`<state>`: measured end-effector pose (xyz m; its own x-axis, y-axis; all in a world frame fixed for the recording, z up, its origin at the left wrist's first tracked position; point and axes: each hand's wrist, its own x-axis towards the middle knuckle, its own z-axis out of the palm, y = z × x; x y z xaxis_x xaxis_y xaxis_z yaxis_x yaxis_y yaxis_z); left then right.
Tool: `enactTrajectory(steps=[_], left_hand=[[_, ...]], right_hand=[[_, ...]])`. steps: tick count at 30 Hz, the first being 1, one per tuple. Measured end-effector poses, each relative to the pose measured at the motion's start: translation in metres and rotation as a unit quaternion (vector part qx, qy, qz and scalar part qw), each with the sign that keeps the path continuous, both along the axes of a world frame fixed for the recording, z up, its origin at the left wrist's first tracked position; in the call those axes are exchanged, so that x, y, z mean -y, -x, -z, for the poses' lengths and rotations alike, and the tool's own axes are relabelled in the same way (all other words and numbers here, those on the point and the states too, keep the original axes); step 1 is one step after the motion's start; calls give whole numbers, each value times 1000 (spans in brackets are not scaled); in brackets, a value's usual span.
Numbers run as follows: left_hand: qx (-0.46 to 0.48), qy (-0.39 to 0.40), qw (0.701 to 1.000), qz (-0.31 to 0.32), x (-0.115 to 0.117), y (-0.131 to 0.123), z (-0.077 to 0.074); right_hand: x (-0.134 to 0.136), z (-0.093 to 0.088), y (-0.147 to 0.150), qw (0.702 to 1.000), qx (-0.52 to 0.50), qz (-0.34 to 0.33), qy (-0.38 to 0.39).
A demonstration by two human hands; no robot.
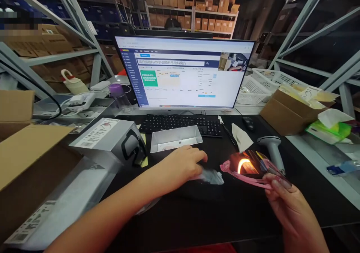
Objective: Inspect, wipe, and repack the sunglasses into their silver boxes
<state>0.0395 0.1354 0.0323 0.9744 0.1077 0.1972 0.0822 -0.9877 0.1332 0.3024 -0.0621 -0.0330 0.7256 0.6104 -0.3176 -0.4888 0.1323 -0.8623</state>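
Head view: below the keyboard, the left hand lies half-curled on crumpled clear plastic, its grip impossible to tell, while the right hand, fingers closed, pinches a glossy pink-edged pouch lifted to the keyboard's lower right.

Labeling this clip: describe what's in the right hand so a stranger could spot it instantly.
From the large monitor, drop down past the keyboard to the front right of the desk. The right hand holds a glossy packet with pink edges, in front of a grey handheld barcode scanner. Its mirror-like face with an orange glare sets it apart from the clear plastic under the left hand.
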Motion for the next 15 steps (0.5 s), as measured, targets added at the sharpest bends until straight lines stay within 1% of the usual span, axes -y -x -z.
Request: enactTrajectory(steps=[1,2,3,4,5,6,8,9,10,11,12,13,15], left_hand=[[22,27,999,-1,1,-2,-2],[56,69,996,-14,3,-2,-6],[106,115,987,-40,4,-1,-12],[167,153,971,-80,6,1,-19],[234,171,948,-130,8,4,-26],[298,164,922,-185,11,8,-32],[390,104,867,-291,15,17,-40],[415,69,844,-332,17,22,-39],[425,39,828,-363,19,27,-36],[419,13,824,-382,22,31,-30],[398,-9,830,-391,24,34,-22],[366,-28,844,-391,27,37,-12],[279,-54,883,-373,34,40,7]], right_hand=[[-1,0,2,1000,-3,3,-2],[-2,-1,3,1000,-6,7,-5],[-1,-1,4,1000,-8,12,-10],[0,-1,4,1000,-7,18,-16],[3,0,3,1000,-3,24,-20],[5,0,2,999,1,31,-25],[11,1,-2,998,11,50,-33],[13,2,-4,998,14,60,-34],[15,4,-6,997,17,68,-32],[16,5,-7,997,23,71,-27],[17,7,-7,997,32,67,-18],[18,8,-7,997,45,55,-9],[21,11,-6,996,89,10,-2]])
